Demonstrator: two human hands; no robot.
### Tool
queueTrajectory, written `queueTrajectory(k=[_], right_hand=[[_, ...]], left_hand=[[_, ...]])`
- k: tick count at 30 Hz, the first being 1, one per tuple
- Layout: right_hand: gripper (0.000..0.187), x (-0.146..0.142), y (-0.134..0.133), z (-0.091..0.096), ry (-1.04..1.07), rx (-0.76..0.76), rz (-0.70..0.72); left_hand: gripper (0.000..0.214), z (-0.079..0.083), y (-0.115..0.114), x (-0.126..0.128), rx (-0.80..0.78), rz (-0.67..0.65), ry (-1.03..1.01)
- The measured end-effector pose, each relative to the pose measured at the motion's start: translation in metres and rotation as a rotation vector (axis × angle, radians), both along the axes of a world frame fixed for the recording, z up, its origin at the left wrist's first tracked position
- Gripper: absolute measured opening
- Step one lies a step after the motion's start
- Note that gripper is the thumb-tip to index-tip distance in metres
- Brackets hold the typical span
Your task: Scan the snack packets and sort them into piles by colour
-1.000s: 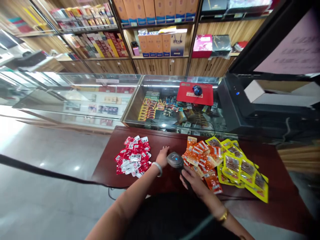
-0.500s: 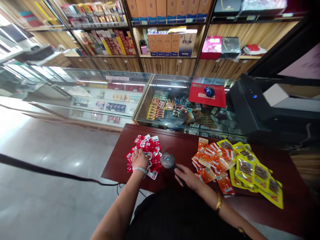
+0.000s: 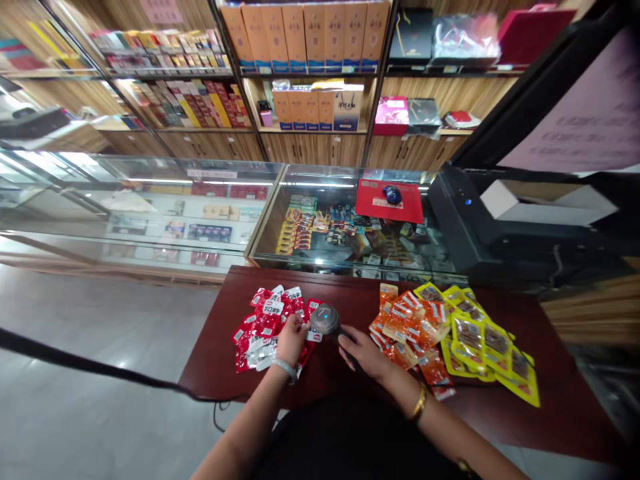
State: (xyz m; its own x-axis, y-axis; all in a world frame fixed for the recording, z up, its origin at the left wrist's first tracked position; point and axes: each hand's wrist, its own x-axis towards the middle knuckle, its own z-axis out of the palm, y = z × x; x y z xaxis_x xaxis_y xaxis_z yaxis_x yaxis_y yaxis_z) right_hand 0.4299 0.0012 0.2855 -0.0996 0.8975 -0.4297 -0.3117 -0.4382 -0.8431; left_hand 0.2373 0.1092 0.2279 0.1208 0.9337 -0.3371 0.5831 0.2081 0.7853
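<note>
My right hand (image 3: 363,350) is wrapped round the handle of a grey-black barcode scanner (image 3: 325,320), whose round head shows a small blue light. Just left of the scanner, my left hand (image 3: 291,341) pinches the edge of a small red-and-white snack packet (image 3: 314,335); the scanner head covers part of that packet. Beneath and beside my left hand lies a loose pile of similar red packets (image 3: 267,325) on the dark red-brown table (image 3: 210,347). Right of my right hand are orange snack packets (image 3: 403,327), overlapping one another.
Yellow snack bags (image 3: 487,340) lie at the table's right. Behind the table stands a glass display counter (image 3: 310,260) with a red mat (image 3: 373,208) and a computer mouse (image 3: 393,195). Dark equipment (image 3: 463,233) is at the right. A black strap (image 3: 100,367) crosses the left side.
My left hand has moved from the top of the red pile towards the scanner and now pinches a red packet by its head. My right hand still holds the scanner. The view has shifted.
</note>
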Motion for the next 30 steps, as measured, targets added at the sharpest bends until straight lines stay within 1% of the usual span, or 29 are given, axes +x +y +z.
queueTrajectory(k=[3, 6, 9, 11, 13, 15, 16, 17, 19, 21, 23, 24, 26, 30], right_hand=[[0.058, 0.002, 0.004, -0.001, -0.014, -0.007, -0.045], [0.058, 0.005, 0.0, -0.011, 0.006, -0.032, -0.119], [0.052, 0.011, -0.006, -0.022, 0.038, -0.059, -0.177], [0.048, 0.015, -0.009, -0.027, 0.046, -0.07, -0.197], [0.046, 0.016, -0.009, -0.028, 0.044, -0.072, -0.205], [0.046, 0.016, -0.008, -0.028, 0.048, -0.08, -0.2], [0.047, 0.015, -0.007, -0.028, 0.052, -0.084, -0.191], [0.048, 0.014, -0.007, -0.028, 0.056, -0.088, -0.178], [0.051, 0.01, -0.006, -0.03, 0.059, -0.091, -0.142], [0.053, 0.006, -0.006, -0.032, 0.054, -0.092, -0.105], [0.055, 0.002, -0.006, -0.033, 0.046, -0.098, -0.075], [0.056, 0.0, -0.006, -0.033, 0.043, -0.099, -0.063], [0.056, -0.003, -0.006, -0.031, 0.039, -0.096, -0.041], [0.058, -0.006, -0.006, -0.026, 0.045, -0.1, -0.017]], left_hand=[[0.016, -0.012, -0.002, 0.012, 0.032, -0.062, -0.055], [0.014, -0.026, 0.003, 0.023, 0.08, -0.086, -0.024], [0.011, -0.035, 0.009, 0.045, 0.022, -0.062, -0.071], [0.011, -0.035, 0.011, 0.063, -0.048, -0.056, -0.17], [0.015, -0.029, 0.012, 0.078, -0.082, -0.09, -0.278], [0.023, -0.021, 0.012, 0.08, -0.065, -0.154, -0.301], [0.027, -0.016, 0.012, 0.076, -0.036, -0.195, -0.246], [0.03, -0.011, 0.011, 0.068, 0.002, -0.235, -0.139], [0.037, -0.002, 0.008, 0.044, 0.09, -0.288, 0.187], [0.051, 0.005, 0.004, 0.019, 0.159, -0.296, 0.524], [0.065, 0.009, 0.002, 0.001, 0.173, -0.304, 0.737], [0.069, 0.011, 0.001, -0.005, 0.166, -0.32, 0.796], [0.067, 0.012, 0.002, -0.009, 0.156, -0.357, 0.855], [0.045, 0.012, 0.009, -0.007, 0.167, -0.38, 0.875]])
